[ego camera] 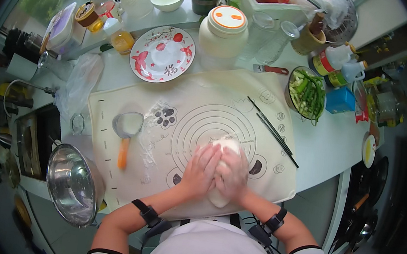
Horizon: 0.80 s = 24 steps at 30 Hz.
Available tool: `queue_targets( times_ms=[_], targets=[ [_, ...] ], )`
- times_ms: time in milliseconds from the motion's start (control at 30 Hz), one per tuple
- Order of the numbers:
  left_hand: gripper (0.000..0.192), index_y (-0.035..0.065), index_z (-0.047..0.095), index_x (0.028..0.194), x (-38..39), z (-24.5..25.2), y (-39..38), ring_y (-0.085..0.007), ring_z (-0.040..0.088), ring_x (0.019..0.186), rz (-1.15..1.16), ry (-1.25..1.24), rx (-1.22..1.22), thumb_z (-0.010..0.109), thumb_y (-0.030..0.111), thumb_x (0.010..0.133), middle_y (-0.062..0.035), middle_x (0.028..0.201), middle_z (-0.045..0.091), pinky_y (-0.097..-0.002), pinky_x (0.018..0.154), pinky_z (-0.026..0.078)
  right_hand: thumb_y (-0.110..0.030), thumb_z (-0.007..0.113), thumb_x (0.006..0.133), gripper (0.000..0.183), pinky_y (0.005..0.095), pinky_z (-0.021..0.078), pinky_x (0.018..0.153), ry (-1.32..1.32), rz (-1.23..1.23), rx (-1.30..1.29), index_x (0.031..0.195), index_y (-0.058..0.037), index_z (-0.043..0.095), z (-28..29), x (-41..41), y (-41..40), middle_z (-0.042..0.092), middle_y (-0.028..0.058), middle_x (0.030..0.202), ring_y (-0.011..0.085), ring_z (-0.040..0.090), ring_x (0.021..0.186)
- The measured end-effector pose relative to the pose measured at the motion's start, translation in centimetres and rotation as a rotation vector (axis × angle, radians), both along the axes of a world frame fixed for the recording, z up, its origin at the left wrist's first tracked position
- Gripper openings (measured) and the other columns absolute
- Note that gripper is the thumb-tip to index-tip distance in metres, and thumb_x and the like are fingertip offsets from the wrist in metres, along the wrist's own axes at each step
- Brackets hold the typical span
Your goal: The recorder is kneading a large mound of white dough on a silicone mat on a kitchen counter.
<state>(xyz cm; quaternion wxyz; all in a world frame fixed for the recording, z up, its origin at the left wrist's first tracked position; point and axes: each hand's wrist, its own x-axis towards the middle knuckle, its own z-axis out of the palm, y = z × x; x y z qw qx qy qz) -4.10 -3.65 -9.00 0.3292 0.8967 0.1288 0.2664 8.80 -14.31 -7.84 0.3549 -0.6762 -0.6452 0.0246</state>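
A lump of white dough lies on a cream kneading mat printed with circles. My left hand presses on its left side, fingers pointing away from me. Against it, my right hand covers the dough's right side and is slightly blurred. Most of the dough is hidden under both hands; its far end and near end show. Loose flour is spread on the mat to the left. Beside the flour lies a scoop-like tool with an orange handle, and some flour is in its head.
A stainless steel bowl stands at the left edge. Dark chopsticks lie on the mat's right side. Behind are a decorated plate, a lidded jar, a red-handled tool and a bowl of cut green vegetables.
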Motion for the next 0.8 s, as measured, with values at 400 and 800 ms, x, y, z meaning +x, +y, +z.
queue_targets(
  times_ms=[400, 800],
  targets=[
    [0.039, -0.0014, 0.063, 0.119, 12.5, 1.2, 15.3, -0.0374, 0.06, 0.09, 0.038, 0.175, -0.182, 0.053, 0.023, 0.091, -0.0233, 0.093, 0.064, -0.0438, 0.08, 0.047, -0.038, 0.046, 0.098, 0.038, 0.0457, 0.0452, 0.085, 0.748, -0.26, -0.308, 0.098, -0.0036, 0.063, 2.2, 11.7, 15.4, 0.066, 0.0171, 0.094, 0.0385, 0.06, 0.092],
    [0.055, 0.0101, 0.063, 0.127, 4.4, 2.1, 2.0, -0.0318, 0.056, 0.106, 0.127, 0.065, 0.055, 0.058, 0.035, 0.078, -0.013, 0.12, 0.061, -0.0473, 0.094, 0.043, -0.032, 0.051, 0.086, 0.032, 0.0468, 0.0415, 0.085, -0.096, -0.265, 0.105, 0.093, -0.0042, 0.064, 1.8, 1.6, 3.1, 0.064, 0.0136, 0.095, 0.0331, 0.058, 0.09]
  ],
)
